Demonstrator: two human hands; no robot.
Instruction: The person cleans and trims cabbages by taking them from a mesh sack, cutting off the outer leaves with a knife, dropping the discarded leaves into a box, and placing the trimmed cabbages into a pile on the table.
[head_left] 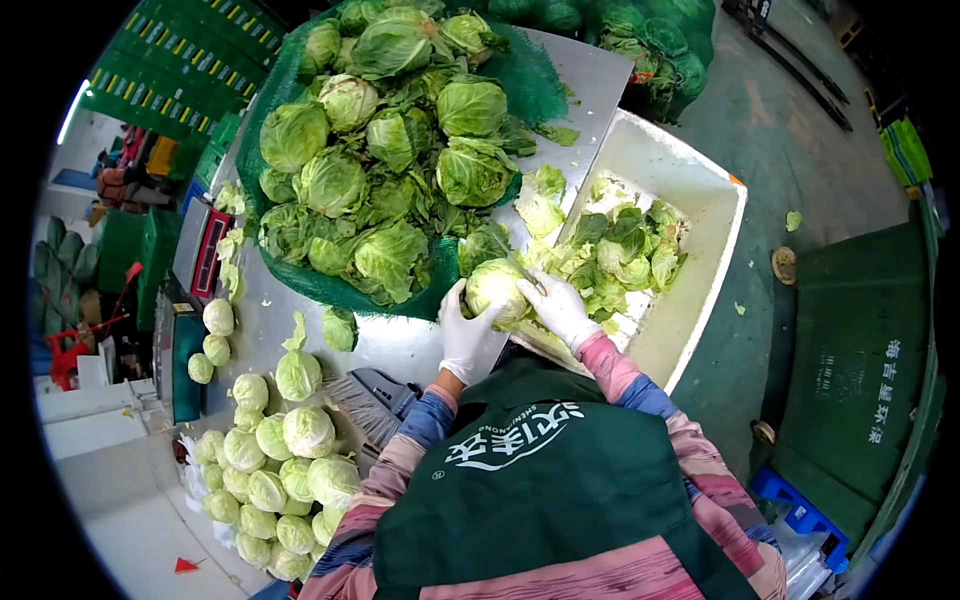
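My left hand (pixel 466 338), in a white glove, grips the side of a pale green cabbage (pixel 494 288) at the near edge of the metal table. My right hand (pixel 562 310), also gloved, is closed on a small knife (pixel 526 272), its blade against or just over the cabbage's upper right side. Beyond the hands, a heap of leafy untrimmed cabbages (pixel 388 255) lies on an opened green mesh bag (pixel 345 297). Right of my right hand stands a white foam box (pixel 690 280) with loose cabbage leaves (pixel 625 240) in it.
Pale trimmed cabbages (pixel 268 490) are piled at lower left, near a broom-like brush (pixel 365 405). A scale (pixel 180 340) sits on the table's left, with several small cabbages (pixel 217 318) beside it. A large green bin (pixel 845 370) is at right; filled mesh bags (pixel 665 60) lie beyond the table.
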